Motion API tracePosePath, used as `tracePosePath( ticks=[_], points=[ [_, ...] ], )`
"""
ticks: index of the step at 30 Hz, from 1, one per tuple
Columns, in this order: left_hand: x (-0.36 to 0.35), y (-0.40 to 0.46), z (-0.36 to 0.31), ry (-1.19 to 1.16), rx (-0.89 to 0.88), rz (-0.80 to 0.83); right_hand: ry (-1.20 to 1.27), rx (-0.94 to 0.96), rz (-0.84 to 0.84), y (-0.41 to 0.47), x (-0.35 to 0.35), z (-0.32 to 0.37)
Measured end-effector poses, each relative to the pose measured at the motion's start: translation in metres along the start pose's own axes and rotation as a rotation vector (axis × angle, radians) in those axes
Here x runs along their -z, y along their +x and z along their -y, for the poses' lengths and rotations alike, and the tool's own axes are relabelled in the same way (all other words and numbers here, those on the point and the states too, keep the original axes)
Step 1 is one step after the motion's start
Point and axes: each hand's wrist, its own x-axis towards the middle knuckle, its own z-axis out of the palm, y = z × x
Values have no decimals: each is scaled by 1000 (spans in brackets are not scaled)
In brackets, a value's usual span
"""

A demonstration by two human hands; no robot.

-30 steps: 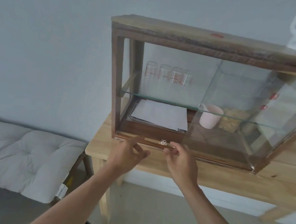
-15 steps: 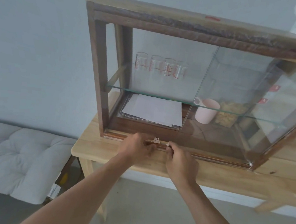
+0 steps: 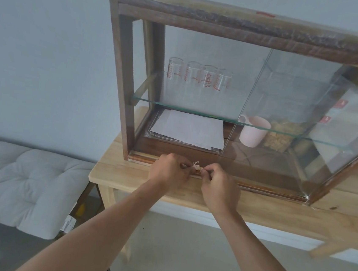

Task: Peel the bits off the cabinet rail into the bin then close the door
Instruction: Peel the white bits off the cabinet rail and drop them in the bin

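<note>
Since a second ago we have closed both hands in on the cabinet rail (image 3: 142, 158). From the head view, our left hand (image 3: 168, 171) and right hand (image 3: 219, 184) meet at a pale bit (image 3: 196, 165) on the rail, fingers pressed together, seemingly pinching it. We see no bin, so a torn scrap could drop onto the desk (image 3: 125, 174). The glass door (image 3: 297, 117) stands slid open; knocking it risks a jam.

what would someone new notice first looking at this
Both hands, left hand and right hand, meet at the cabinet's bottom rail, pinching at a pale scrap. Behind them stands the glass cabinet on a wooden table, with four glasses on its shelf.
</note>
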Motion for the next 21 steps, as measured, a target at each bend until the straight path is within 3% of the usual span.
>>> tracePosePath(
  ticks=[9, 21],
  points=[
    [12, -17, 16, -64, -24, -104, 25, 25, 5, -10, -1, 15],
    [78, -100, 135, -35, 116, -234, 152, 265, 147, -74, -53, 83]
  ],
)
